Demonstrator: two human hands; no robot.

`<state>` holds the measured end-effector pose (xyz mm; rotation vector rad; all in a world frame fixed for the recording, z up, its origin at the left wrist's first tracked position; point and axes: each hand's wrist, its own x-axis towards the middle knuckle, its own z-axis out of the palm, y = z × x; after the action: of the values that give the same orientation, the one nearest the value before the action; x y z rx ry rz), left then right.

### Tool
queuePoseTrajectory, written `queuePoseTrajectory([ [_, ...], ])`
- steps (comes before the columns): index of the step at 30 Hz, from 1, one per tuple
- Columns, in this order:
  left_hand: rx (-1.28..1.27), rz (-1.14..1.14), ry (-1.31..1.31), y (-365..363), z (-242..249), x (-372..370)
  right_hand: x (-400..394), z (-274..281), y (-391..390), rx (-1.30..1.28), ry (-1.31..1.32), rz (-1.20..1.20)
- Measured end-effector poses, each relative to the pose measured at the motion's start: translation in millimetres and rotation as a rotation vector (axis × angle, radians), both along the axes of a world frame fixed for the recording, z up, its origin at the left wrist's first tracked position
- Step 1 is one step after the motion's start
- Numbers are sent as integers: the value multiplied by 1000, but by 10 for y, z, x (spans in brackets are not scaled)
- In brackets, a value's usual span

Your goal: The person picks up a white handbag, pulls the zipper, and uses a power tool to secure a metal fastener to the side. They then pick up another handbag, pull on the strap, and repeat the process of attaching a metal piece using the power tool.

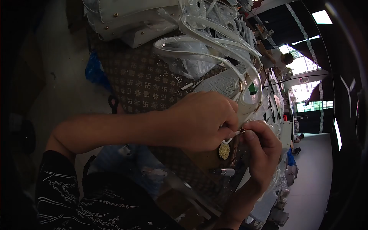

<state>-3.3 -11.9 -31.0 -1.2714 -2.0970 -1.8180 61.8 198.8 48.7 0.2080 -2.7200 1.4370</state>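
My left hand [211,120] is closed, its fingertips pinching a thin white strap [233,134]. Close by on the right-hand side, my right hand [262,147] pinches a small gold-coloured metal fitting [242,130] at the strap's end between thumb and forefinger. The fitting's exact kind is hard to make out. Below the left fingertips is an oval yellow, rough-textured piece [224,151], with a bit of white strap at its top. White bag handles [226,53] with gold-coloured rings loop past the hands, partly wrapped in clear plastic.
White bags [134,15] with gold studs are piled on the patterned brown table covering [142,82]. A silver cylindrical tool part [227,172] lies near the right forearm. A blue plastic bag [96,71] hangs beside the table. Another person [276,59] is farther off near the windows.
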Motion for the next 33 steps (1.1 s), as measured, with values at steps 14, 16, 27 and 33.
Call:
queuePoseTrajectory([
  [14,-29,-36,-29,1,19,-17,28,-131,-72,64,206,-15],
  [16,-35,-35,-20,2,17,-24,29,-124,-70,111,217,-1],
  [27,-67,-28,-28,-15,39,1,43,-212,-48,34,197,4],
  [33,-59,-2,3,-9,32,10,54,-86,-39,208,317,90],
])
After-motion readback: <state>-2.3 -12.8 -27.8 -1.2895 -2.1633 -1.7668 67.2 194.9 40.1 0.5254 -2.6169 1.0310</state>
